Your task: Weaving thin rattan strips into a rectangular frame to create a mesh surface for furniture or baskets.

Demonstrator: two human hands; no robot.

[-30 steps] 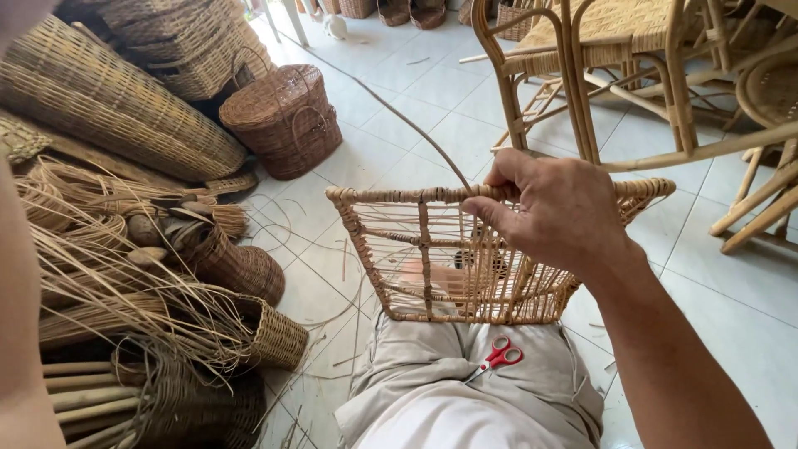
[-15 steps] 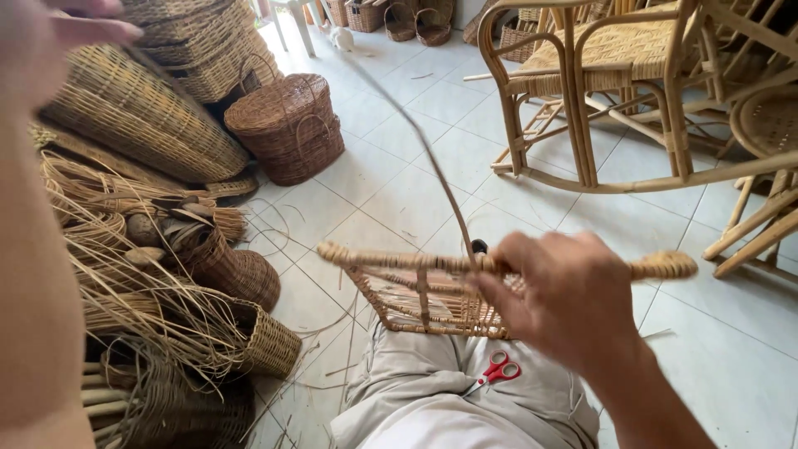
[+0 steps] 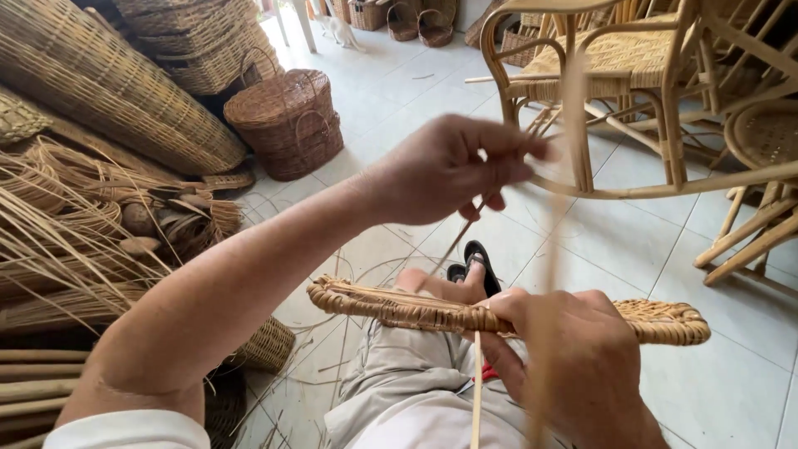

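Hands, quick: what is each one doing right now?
Left hand: closed, pinching a thin rattan strand and pulling it up.
Right hand: closed, gripping the woven rattan frame on the lap.

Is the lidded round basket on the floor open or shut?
Shut: the domed lid sits flush on the round basket, with no gap showing.

Woven frame (image 3: 665, 320) tan, plaited edge; strip (image 3: 476, 399) pale straw; lidded basket (image 3: 287, 120) reddish-brn; floor tiles (image 3: 416, 100) white; trousers (image 3: 407, 391) grey.
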